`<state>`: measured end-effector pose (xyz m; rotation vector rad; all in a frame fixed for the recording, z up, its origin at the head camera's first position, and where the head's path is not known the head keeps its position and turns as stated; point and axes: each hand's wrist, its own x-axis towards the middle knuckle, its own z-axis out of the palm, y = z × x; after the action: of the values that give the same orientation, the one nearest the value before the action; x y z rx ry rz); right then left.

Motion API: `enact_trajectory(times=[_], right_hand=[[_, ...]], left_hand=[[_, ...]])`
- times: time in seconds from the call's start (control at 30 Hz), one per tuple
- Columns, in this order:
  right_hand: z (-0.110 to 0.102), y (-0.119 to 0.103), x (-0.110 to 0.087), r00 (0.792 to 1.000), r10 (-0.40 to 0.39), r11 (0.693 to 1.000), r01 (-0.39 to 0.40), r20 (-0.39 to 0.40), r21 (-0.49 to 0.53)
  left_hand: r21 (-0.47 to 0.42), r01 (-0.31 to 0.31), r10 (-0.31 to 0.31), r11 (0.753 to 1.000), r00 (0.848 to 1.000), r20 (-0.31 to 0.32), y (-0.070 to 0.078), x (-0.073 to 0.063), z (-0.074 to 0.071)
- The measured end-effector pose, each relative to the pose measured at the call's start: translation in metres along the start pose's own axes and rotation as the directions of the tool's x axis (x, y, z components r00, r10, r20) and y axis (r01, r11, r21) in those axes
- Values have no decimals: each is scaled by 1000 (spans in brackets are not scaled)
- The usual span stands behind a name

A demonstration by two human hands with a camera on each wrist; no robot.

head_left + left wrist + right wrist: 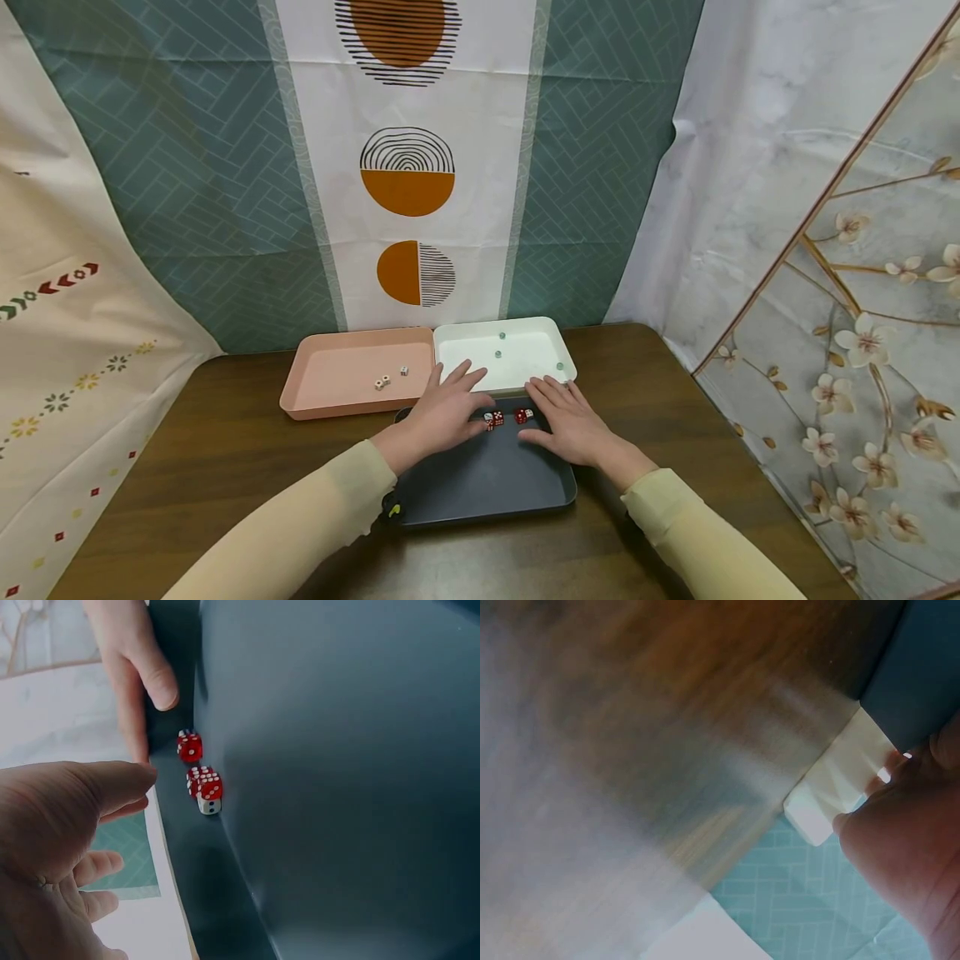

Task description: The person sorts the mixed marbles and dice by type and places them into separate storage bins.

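A dark grey tray lies nearest the person, with red dice and white dice in two small clusters along its far side. My left hand is over the tray's far left part, fingers spread and thumb beside the left cluster. On the other side, my right hand reaches over the far right corner, its fingers extended toward the white tray. Neither hand holds anything. From the left wrist, the red dice show just beyond the left fingertips; a white die sits below them.
A pink tray with a few white dice stands at the back left, touching the white tray. Small green dice lie scattered in the white tray. Patterned cloths hang behind and beside the brown wooden table.
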<state>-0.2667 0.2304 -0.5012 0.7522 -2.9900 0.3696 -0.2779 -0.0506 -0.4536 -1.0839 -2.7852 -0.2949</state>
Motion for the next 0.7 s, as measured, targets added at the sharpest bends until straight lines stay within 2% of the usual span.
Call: enact_trajectory(times=[0.13,0.4,0.7], right_hand=[[0,-1,1,1000,6,1000,-6,8,-3],[-4,-4,0,999,29,999,-28,42,-26],[1,0,2,1000,16,1000,-15,22,-24]], left_hand=[[-6,-11,11,1000,1000,7,2,1,3],[18,-14,13,1000,998,60,4,1,7],[26,-7,4,1000,995,99,4,0,9]])
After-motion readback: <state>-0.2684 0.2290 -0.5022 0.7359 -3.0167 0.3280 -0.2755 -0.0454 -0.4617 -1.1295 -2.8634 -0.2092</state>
